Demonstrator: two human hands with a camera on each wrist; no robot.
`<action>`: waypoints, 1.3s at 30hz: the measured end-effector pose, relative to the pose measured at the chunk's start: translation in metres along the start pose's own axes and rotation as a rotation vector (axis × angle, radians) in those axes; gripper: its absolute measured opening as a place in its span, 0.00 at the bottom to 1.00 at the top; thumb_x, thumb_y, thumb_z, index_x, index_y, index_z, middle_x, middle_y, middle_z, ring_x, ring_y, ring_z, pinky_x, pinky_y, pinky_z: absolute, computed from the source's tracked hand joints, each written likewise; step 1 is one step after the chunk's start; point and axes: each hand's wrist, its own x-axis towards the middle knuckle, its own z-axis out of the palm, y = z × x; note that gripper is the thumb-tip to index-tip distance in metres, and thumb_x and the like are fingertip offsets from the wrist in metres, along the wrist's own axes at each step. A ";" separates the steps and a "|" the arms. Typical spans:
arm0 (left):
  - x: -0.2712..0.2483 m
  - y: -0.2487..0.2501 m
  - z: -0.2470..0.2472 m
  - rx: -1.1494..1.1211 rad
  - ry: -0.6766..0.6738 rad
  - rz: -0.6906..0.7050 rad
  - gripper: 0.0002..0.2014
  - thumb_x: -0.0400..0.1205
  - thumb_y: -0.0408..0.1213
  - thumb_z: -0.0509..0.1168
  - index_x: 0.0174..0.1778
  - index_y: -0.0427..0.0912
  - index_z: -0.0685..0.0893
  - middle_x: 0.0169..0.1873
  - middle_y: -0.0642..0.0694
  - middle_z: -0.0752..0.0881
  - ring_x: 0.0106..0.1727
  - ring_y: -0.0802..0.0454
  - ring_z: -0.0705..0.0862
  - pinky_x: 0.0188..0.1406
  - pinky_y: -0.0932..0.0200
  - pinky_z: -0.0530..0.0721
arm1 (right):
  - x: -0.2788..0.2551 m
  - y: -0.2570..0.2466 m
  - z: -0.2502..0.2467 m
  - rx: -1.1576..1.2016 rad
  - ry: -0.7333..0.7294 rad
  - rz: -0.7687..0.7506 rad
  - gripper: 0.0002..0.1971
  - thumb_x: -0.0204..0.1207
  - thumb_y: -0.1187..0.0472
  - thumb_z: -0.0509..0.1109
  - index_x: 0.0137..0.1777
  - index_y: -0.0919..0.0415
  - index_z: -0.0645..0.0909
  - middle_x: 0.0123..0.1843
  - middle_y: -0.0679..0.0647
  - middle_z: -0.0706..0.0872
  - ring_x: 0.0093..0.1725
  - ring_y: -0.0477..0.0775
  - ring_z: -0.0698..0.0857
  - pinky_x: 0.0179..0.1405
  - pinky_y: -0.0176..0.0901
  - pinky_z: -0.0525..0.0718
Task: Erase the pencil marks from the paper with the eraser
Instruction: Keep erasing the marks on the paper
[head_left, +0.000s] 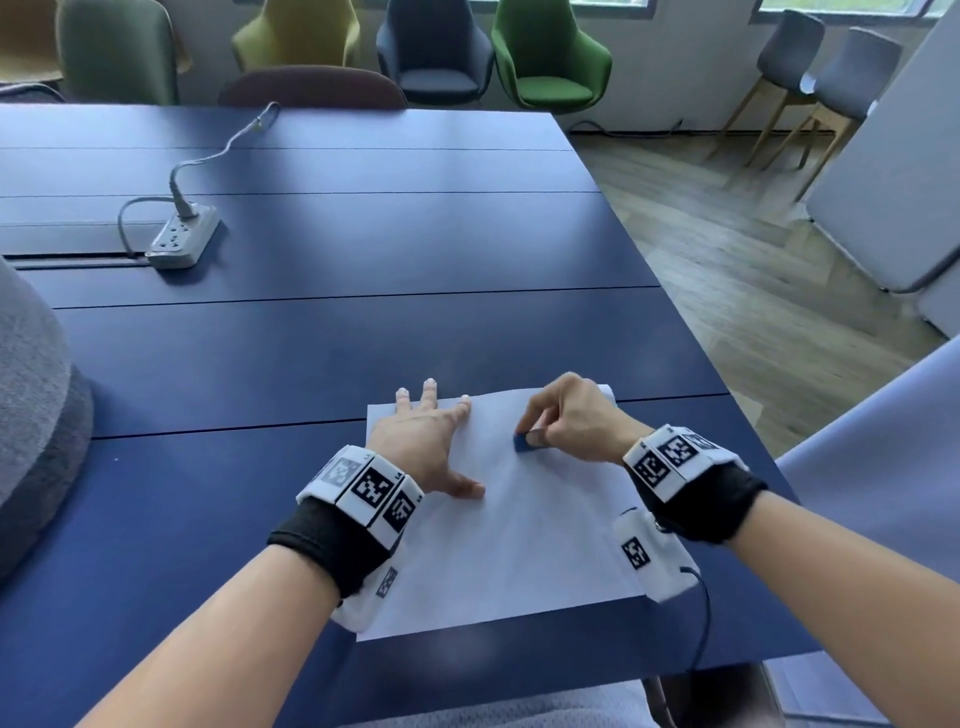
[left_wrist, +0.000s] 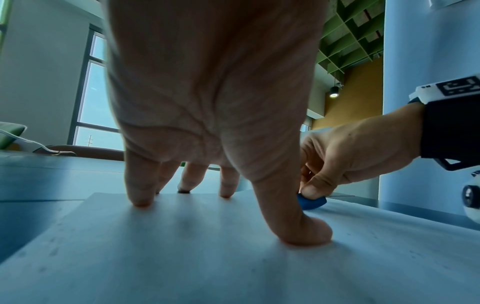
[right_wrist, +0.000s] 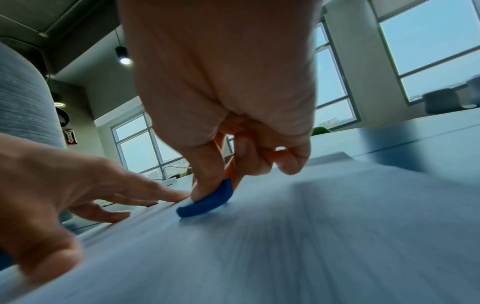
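A white sheet of paper (head_left: 519, 540) lies on the blue table (head_left: 311, 343) near its front edge. My left hand (head_left: 431, 441) rests spread on the sheet's upper left part, its straight fingers (left_wrist: 140, 185) and thumb pressing the paper (left_wrist: 182, 257) down. My right hand (head_left: 566, 421) pinches a small blue eraser (head_left: 522, 442) between thumb and fingers, and the eraser (right_wrist: 207, 201) touches the paper (right_wrist: 311, 236) in its upper middle. The eraser (left_wrist: 311, 202) shows just right of my left thumb. Pencil marks are too faint to make out.
A white power strip (head_left: 182, 236) with its cable lies at the table's far left. A grey cushioned shape (head_left: 31, 405) stands at the left edge. Chairs (head_left: 545, 57) line the table's far side. The table's right edge drops to a wooden floor (head_left: 753, 260).
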 end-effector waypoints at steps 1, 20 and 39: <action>0.000 0.000 0.000 0.000 0.000 0.000 0.56 0.70 0.64 0.74 0.86 0.59 0.46 0.86 0.44 0.41 0.85 0.36 0.43 0.76 0.42 0.67 | -0.002 0.001 0.000 0.006 -0.007 0.001 0.08 0.69 0.69 0.75 0.41 0.56 0.91 0.31 0.49 0.88 0.31 0.41 0.83 0.35 0.19 0.75; 0.003 0.000 0.002 -0.016 -0.008 0.000 0.55 0.70 0.62 0.75 0.86 0.60 0.45 0.86 0.43 0.39 0.85 0.35 0.41 0.77 0.40 0.67 | -0.028 0.006 -0.006 -0.071 -0.304 0.040 0.09 0.70 0.70 0.73 0.41 0.56 0.90 0.31 0.49 0.84 0.30 0.43 0.80 0.32 0.33 0.79; 0.004 -0.002 0.004 -0.024 -0.004 0.000 0.55 0.70 0.63 0.75 0.86 0.60 0.45 0.86 0.43 0.39 0.85 0.35 0.41 0.79 0.40 0.63 | -0.071 0.006 0.028 0.100 -0.088 0.067 0.08 0.70 0.68 0.72 0.39 0.53 0.89 0.33 0.50 0.86 0.30 0.42 0.80 0.27 0.27 0.76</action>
